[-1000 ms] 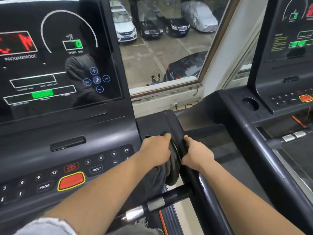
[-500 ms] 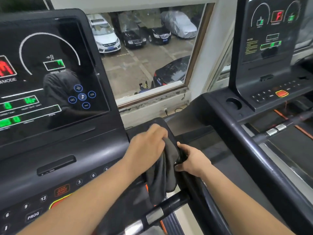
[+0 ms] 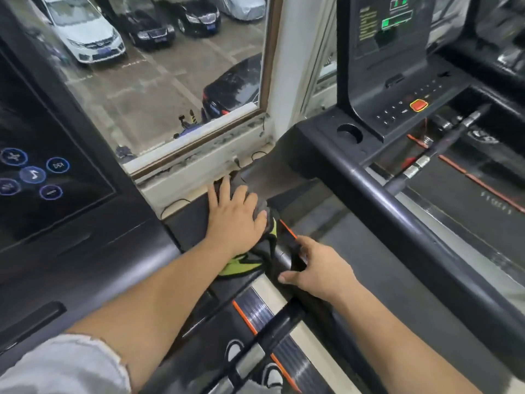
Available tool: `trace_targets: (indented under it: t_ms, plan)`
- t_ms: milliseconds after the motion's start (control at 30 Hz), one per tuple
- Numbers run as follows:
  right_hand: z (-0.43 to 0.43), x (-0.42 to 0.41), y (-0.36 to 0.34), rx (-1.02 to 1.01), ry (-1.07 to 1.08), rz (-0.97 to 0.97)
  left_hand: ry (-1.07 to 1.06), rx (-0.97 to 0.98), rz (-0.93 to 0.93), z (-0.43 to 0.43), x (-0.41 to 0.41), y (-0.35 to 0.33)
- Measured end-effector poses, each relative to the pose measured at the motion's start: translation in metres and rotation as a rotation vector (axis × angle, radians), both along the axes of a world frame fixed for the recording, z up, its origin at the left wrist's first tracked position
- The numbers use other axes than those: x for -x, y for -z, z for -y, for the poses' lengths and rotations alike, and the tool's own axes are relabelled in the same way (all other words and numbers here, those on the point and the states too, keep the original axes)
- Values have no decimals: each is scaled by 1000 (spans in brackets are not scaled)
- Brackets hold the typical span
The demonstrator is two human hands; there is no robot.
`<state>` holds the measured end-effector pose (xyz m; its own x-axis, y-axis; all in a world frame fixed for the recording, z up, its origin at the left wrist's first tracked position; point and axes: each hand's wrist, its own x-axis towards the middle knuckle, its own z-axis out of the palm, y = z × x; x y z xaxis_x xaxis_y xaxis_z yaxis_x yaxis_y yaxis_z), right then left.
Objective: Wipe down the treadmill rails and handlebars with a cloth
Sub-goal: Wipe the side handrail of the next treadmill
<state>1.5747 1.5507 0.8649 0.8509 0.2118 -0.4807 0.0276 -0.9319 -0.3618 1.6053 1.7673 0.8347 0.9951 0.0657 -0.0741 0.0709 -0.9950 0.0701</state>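
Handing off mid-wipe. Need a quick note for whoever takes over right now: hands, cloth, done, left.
Left hand: flat, pressing the cloth on the front end of the rail, beside the console.
Right hand: grips the same rail, just behind the cloth.
Done: the surfaces do not show what has been wiped.
Left, likely: draw the cloth back along the rail, shifting the right hand clear, then do the handlebar.

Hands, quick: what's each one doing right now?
Left hand: open, pressing flat on the grey-and-lime cloth.
Right hand: closed round the black treadmill handrail.
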Motion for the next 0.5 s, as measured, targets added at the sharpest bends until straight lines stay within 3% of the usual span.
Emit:
trace_targets:
  t_ms: [100, 200, 267, 367, 433, 500]
  plan:
    - [27, 7, -4, 95, 50, -103, 92, 6, 45, 37, 13, -7]
    - [53, 19, -3, 2, 95, -171, 541, 188, 46, 87, 60, -3]
    - [65, 30, -1, -88, 118, -208, 724, 243, 45, 81, 57, 4]
    - [85, 48, 0, -223, 222, -217, 546, 144, 87, 55, 14, 10]
    - [100, 59, -2, -215, 248, -220, 285, 69, 40, 55, 3, 3]
    - [115, 70, -4, -182, 274, -254, 194, 41, 40, 84, 23, 1]
